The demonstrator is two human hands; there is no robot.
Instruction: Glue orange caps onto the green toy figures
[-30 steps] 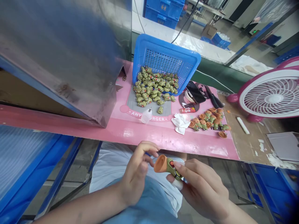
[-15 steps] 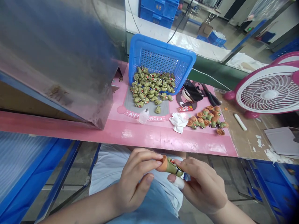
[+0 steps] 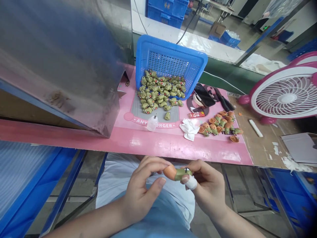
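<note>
Above my lap, my right hand (image 3: 208,188) pinches a small green toy part with an orange cup-like end (image 3: 170,172). Its thumb wears a white wrap (image 3: 191,182) and presses the green end, where a black-and-white eye marking shows. My left hand (image 3: 141,188) touches the orange end with its fingertips while its thumb stands apart, so it does not grip the part. Beyond the hands, a blue basket (image 3: 170,44) lies tipped toward me, with many green toy parts (image 3: 158,94) spilling from it. To the right is a pile of orange-and-green parts (image 3: 219,124).
A small translucent bottle (image 3: 152,123) with a thin tip and a crumpled white cloth (image 3: 190,129) sit on the pink table (image 3: 138,145). Behind them lies a black phone (image 3: 204,95). A pink-and-white fan (image 3: 287,96) stands right; a metal box (image 3: 74,66) fills the left.
The held part has turned: its orange end now shows a rounded outside, and its red marking no longer shows. My right hand has shifted slightly left and rolled.
</note>
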